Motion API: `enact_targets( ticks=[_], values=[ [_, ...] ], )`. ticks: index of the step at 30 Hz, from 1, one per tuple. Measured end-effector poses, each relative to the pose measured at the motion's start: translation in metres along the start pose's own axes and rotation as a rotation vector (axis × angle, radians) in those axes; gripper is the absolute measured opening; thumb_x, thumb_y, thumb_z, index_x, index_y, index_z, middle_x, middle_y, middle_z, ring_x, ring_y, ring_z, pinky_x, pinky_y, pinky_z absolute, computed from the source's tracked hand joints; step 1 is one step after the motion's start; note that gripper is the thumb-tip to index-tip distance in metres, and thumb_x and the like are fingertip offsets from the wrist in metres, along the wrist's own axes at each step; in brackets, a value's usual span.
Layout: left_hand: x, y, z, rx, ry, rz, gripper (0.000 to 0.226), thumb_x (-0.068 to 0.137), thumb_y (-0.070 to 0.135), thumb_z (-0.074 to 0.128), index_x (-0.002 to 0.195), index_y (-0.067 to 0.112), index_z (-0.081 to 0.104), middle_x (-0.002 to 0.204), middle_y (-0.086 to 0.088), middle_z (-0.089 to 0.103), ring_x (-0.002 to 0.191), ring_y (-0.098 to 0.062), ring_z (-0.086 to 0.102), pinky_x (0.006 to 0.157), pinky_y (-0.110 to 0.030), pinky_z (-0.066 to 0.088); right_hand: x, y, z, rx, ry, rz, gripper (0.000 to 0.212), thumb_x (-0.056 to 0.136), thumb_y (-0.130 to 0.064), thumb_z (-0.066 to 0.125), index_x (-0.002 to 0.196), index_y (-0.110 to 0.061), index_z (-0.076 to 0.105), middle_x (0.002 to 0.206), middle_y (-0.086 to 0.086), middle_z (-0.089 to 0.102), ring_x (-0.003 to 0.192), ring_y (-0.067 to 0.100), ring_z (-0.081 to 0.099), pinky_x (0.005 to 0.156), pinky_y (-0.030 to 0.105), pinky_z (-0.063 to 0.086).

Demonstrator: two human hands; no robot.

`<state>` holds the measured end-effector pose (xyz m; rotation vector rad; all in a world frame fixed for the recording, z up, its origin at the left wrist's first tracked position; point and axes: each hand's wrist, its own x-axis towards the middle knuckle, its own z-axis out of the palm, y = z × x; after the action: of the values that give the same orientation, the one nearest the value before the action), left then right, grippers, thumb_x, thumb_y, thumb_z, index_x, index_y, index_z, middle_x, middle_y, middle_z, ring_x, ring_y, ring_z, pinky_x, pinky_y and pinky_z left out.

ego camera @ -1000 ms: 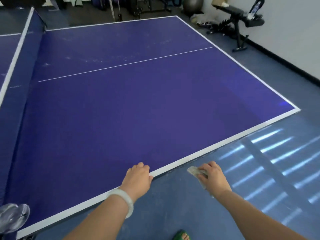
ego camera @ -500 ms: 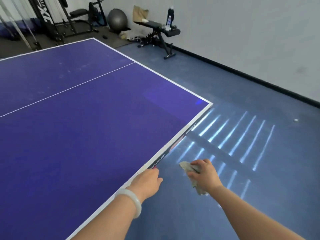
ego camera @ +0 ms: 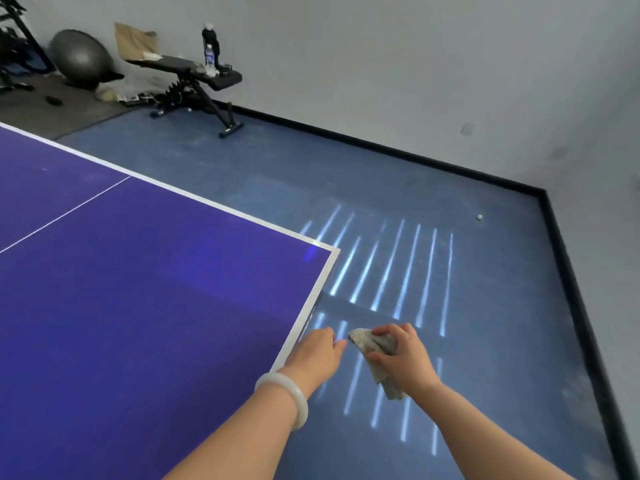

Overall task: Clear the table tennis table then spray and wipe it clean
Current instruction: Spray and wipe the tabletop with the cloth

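At far left I see the purple worktop (ego camera: 138, 306); my left hand (ego camera: 320, 353) rests at its white edge, fingers loose, grip empty, and just beside it my right hand (ego camera: 403, 362) clutches the grey cloth (ego camera: 372, 344) above the floor

One table tennis table (ego camera: 138, 289), one cloth (ego camera: 375, 355), one bracelet (ego camera: 287, 396), one small ball (ego camera: 479, 217), one bench (ego camera: 187, 69), one exercise ball (ego camera: 81, 58), two hands.

A deep purple-blue playing surface (ego camera: 145, 289), edged and divided by white lines, meets a slate-blue floor (ego camera: 485, 341) striped with pale bars of light. A mottled grey cloth (ego camera: 375, 344) and a milky white bangle (ego camera: 287, 398) stand out against it. Beyond, a black bench (ego camera: 194, 72), a grey exercise ball (ego camera: 81, 58) and a small white ball (ego camera: 479, 217) sit below an off-white wall (ego camera: 415, 64) with black skirting.
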<state>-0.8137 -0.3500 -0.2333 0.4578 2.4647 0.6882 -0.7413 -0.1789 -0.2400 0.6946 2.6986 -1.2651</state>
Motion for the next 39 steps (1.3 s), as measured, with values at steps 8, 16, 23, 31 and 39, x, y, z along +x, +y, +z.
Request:
enact_targets(
  ticks=[8,16,23,31,39],
  values=[
    [0.116,0.057,-0.013,0.079,-0.065,0.095,0.035,0.101,0.043,0.036,0.094,0.012,0.052,0.108,-0.008,0.058,0.101,-0.030,0.055,0.083,-0.040,0.046,0.087,0.016,-0.047,0.033,0.082,0.078,0.035,0.080,-0.018,0.077,0.112,-0.022,0.064,0.109,-0.006,0.047,0.098,0.010,0.053,0.085,0.020,0.037],
    [0.243,0.117,-0.022,0.201,0.001,0.012,0.037,0.103,0.038,0.036,0.109,0.008,0.055,0.119,-0.011,0.059,0.112,-0.030,0.054,0.091,-0.038,0.044,0.231,0.052,-0.121,-0.018,0.005,0.002,0.037,0.079,-0.014,0.077,0.113,-0.018,0.065,0.104,-0.004,0.043,0.099,0.014,0.049,0.084,0.017,0.033],
    [0.325,0.162,-0.054,0.172,0.065,-0.177,0.033,0.103,0.035,0.035,0.116,0.010,0.053,0.124,-0.008,0.055,0.114,-0.029,0.052,0.094,-0.037,0.043,0.366,0.053,-0.189,-0.065,-0.110,-0.058,0.036,0.081,-0.018,0.075,0.115,-0.020,0.064,0.111,-0.002,0.044,0.098,0.014,0.048,0.084,0.021,0.034],
    [0.408,0.143,-0.115,0.178,0.134,-0.326,0.032,0.103,0.034,0.037,0.113,0.007,0.051,0.123,-0.011,0.055,0.113,-0.031,0.052,0.094,-0.040,0.044,0.507,-0.006,-0.181,-0.133,-0.263,-0.178,0.036,0.083,-0.020,0.071,0.119,-0.022,0.063,0.115,-0.002,0.043,0.100,0.015,0.048,0.086,0.024,0.035],
    [0.517,0.086,-0.219,0.068,0.222,-0.447,0.026,0.102,0.036,0.037,0.103,0.012,0.050,0.119,-0.007,0.057,0.108,-0.028,0.054,0.088,-0.037,0.045,0.663,-0.108,-0.149,-0.214,-0.345,-0.281,0.033,0.086,-0.021,0.069,0.118,-0.024,0.062,0.117,-0.001,0.043,0.101,0.014,0.046,0.087,0.022,0.034]
  ],
)
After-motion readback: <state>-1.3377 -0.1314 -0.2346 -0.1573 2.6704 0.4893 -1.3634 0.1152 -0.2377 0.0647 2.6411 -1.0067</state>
